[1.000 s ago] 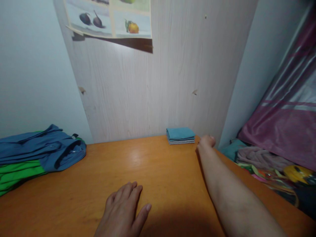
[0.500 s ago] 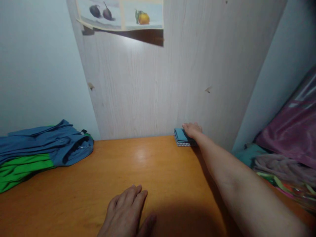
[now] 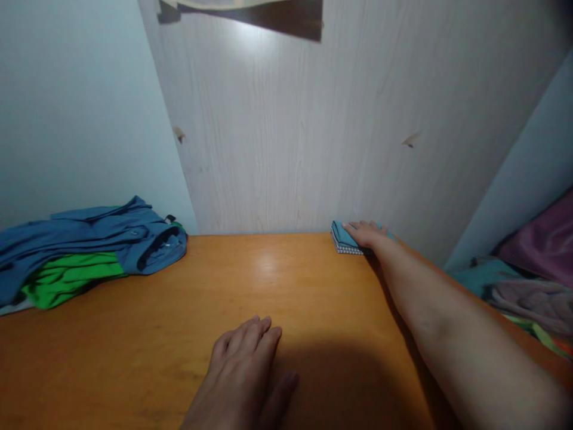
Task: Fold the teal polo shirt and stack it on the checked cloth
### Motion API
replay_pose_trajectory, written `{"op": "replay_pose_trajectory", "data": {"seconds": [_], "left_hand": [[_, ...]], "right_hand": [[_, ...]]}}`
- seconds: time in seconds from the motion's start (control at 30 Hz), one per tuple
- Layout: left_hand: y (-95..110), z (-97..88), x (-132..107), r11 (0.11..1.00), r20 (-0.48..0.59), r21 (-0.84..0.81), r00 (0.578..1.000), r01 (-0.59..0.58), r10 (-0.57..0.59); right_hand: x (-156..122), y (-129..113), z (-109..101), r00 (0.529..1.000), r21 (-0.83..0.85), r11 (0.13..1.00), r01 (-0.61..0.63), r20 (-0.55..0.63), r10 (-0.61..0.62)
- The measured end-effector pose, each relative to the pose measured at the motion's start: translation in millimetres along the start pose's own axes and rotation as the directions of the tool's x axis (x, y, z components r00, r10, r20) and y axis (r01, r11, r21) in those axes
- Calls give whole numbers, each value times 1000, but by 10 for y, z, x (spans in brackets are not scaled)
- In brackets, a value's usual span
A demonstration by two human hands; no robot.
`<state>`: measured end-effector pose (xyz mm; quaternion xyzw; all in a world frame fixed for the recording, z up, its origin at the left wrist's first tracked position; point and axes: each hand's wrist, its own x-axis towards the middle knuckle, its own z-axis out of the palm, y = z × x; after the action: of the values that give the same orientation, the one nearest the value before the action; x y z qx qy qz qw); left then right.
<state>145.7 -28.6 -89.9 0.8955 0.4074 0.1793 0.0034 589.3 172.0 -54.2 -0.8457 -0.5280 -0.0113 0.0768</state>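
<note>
My right hand [image 3: 367, 233] reaches to the far right corner of the orange wooden table [image 3: 188, 322] and lies flat, fingers stretched out, on top of a small stack of folded cloths [image 3: 342, 239], teal on top with a checked one beneath. My left hand [image 3: 244, 373] rests palm down on the table near its front edge, fingers together and extended, holding nothing.
A heap of blue and green clothing [image 3: 85, 251] lies at the table's far left. A pale wooden panel [image 3: 304, 131] stands behind the table. Pink, teal and mauve fabrics [image 3: 519, 280] are piled beyond the right edge.
My right hand moved left from beside the folded stack onto its top. The view tilted down and shifted, so the fruit poster has nearly left the frame. My left hand stayed put.
</note>
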Motion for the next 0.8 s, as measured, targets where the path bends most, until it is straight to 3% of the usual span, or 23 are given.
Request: {"op": "replay_pose_trajectory", "data": {"seconds": [0.27,0.53,0.8], "left_hand": [[63,-58,57,996,63,-64,996,62,-58],[1,-4,7,998,0,-59,1000,13,-13],[-12,12,40,998,25,-53,999,31,-30]], "right_hand": [[-25,-198,-178,998,9,999,35,-53,-34],[-75,-392,113,993,19,993,114,-18,-114],[-116,-395,93,992,33,992,124,-23,-123]]}}
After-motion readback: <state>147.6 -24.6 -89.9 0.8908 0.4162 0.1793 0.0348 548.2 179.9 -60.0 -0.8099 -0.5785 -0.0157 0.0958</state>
